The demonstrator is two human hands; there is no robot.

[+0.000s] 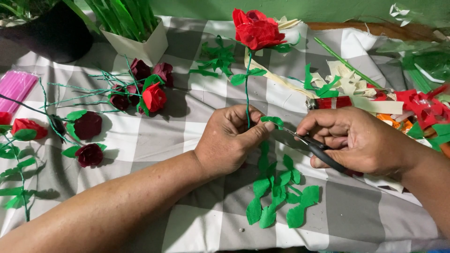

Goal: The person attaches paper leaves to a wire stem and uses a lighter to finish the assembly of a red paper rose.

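My left hand [232, 140] pinches the thin green stem [247, 89] of a red paper rose [257, 29] and a small green paper leaf [273, 122] at the fingertips. The rose stands upright above the hand. My right hand [356, 140] grips black-handled scissors [318, 150], their blades pointing left toward the leaf. A chain of cut green paper leaves [279, 192] lies on the checked cloth [351, 211] below both hands.
Several finished dark red and red paper roses [140, 89] with wire stems lie at the left. A white pot [138, 44] and a black pot [51, 35] stand at the back. Pink straws [14, 86] lie far left. Paper scraps [412, 107] pile at right.
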